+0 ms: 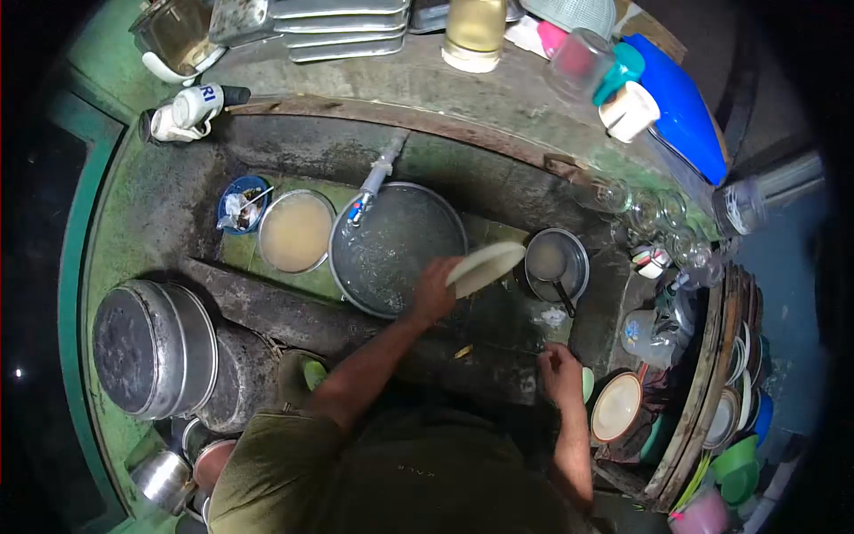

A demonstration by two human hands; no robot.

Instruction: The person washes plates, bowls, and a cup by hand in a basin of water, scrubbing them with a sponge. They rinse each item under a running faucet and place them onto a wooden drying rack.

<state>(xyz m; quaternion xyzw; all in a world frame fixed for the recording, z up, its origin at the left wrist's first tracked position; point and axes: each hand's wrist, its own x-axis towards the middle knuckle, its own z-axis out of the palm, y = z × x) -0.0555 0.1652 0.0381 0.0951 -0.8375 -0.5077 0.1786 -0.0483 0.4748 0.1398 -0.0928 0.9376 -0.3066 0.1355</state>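
Observation:
My left hand (433,292) grips a pale plate (487,265) by its edge, tilted beside the right rim of a large round basin of water (400,240). A tap (363,203) reaches over that basin, and the water below it is rippled. My right hand (560,372) is near a pale green item (587,384), its fingers curled; what they hold, if anything, is hidden. Above it sits a metal pot (569,254) with a dark-handled ladle or small pan (562,292) inside.
Left of the basin stand a bowl of cloudy liquid (296,231) and a blue container of scraps (242,205). Large pots (156,347) are at far left. Trays (342,31) and cups line the ledge (374,84). Dishes (616,408) stand at the right.

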